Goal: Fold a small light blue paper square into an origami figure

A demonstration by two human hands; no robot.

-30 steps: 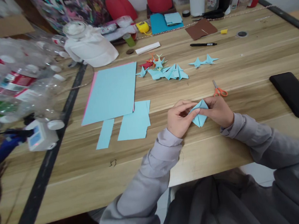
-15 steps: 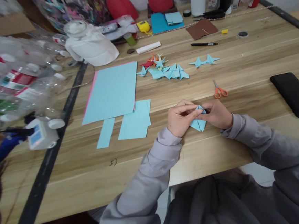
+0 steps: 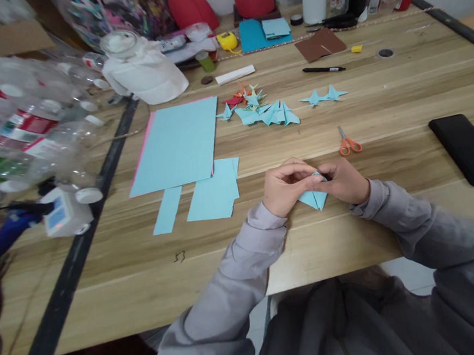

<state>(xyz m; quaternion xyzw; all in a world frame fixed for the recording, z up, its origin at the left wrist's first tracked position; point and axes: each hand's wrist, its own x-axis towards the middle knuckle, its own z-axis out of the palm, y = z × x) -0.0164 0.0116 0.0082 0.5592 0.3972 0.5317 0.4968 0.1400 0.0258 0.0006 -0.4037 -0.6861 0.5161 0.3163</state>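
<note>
A small piece of light blue folded paper (image 3: 313, 199) is pinched between both hands just above the table near its front edge. My left hand (image 3: 287, 185) grips its upper left part with thumb and fingers. From the other side, my right hand (image 3: 344, 180) holds the upper right part. The fingers cover most of the paper's top; its pointed lower end with a centre crease shows below them. Orange-handled scissors (image 3: 349, 142) lie just beyond my right hand. Cut light blue paper pieces (image 3: 213, 196) lie to the left of my left hand.
Larger blue sheets (image 3: 175, 144) lie left of centre. Folded paper cranes (image 3: 270, 112) are clustered behind the hands, with two more blue cranes (image 3: 324, 95) to their right. A black phone (image 3: 464, 148) lies far right. Plastic bottles (image 3: 40, 127) crowd the left side; a pen (image 3: 323, 69) lies farther back.
The fingers have closed a little further over the top of the folded paper, so less of its upper part shows. Everything else looks the same.
</note>
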